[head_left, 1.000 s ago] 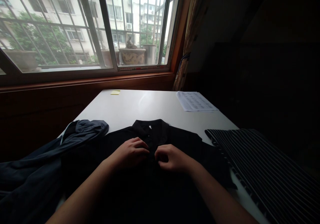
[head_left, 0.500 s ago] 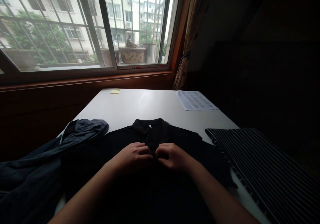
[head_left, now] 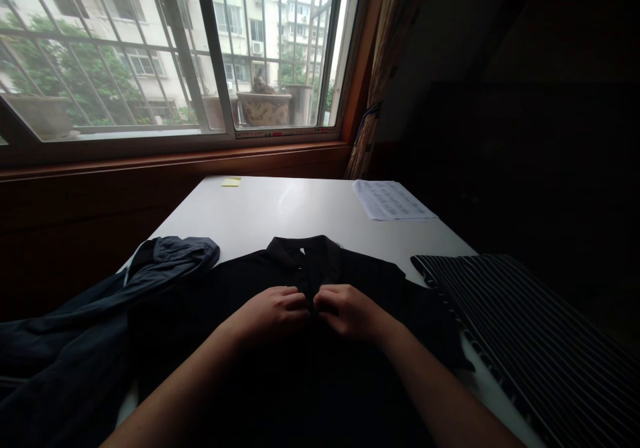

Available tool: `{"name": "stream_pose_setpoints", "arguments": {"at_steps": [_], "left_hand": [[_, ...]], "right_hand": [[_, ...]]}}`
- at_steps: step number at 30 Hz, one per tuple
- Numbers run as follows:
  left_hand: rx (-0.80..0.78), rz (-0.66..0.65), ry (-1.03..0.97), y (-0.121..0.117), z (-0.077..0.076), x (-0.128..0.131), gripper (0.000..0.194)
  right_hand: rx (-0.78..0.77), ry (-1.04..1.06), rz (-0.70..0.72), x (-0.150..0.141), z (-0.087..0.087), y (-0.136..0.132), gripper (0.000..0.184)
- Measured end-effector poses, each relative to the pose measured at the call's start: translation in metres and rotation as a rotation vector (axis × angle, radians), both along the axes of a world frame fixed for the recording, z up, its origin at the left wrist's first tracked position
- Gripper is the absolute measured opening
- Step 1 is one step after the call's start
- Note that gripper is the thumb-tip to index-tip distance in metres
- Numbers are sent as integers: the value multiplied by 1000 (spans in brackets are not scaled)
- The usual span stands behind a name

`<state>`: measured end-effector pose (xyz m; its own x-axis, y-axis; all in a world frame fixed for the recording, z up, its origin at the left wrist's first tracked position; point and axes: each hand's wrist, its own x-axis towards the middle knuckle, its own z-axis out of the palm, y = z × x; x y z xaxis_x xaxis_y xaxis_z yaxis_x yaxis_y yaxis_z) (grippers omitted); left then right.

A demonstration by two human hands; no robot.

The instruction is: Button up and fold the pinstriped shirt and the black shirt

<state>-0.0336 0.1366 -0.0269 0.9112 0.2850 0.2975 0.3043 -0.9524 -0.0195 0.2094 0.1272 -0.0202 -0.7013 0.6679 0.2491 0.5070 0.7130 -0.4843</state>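
A black polo shirt [head_left: 370, 271] lies spread front side up, its collar pointing away from me. My left hand [head_left: 280, 308] is closed at the shirt's front opening, just below the collar, fingers curled on the fabric. Right beside it, my right hand [head_left: 345, 309] is closed on the other side of the same opening, thumb and fingers pinched together. The two hands almost touch. Whatever sits between the fingertips, cloth edge or button, is too dark to make out. A small pale label shows inside the neck.
The shirt rests on a white table [head_left: 265, 208]. Dark blue-grey clothing [head_left: 185, 255] is heaped at left, and a black striped cloth [head_left: 500, 308] lies at right. Toward the back are a yellow sticky note [head_left: 231, 182] and printed sheets [head_left: 393, 200]. A barred window [head_left: 225, 55] stands behind.
Both hands have shifted very slightly to the right and stay closed at the shirt's front opening. The clothes and papers lie as before.
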Motion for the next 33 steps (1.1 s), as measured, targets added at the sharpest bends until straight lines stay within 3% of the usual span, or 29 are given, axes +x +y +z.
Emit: {"name": "stream_pose_setpoints", "arguments": {"at_steps": [12,22,33], "left_hand": [[43,-18,-51,2,-7,1,14],[187,-8,-203,-5,0,0,21],[-14,54,-282,-10,6,6,29]], "right_hand": [[78,-35,-23,3,-5,-6,14],[-45,237,-206,3,-16,-24,13],[-36,373,-148,5,-23,-23,13]]}}
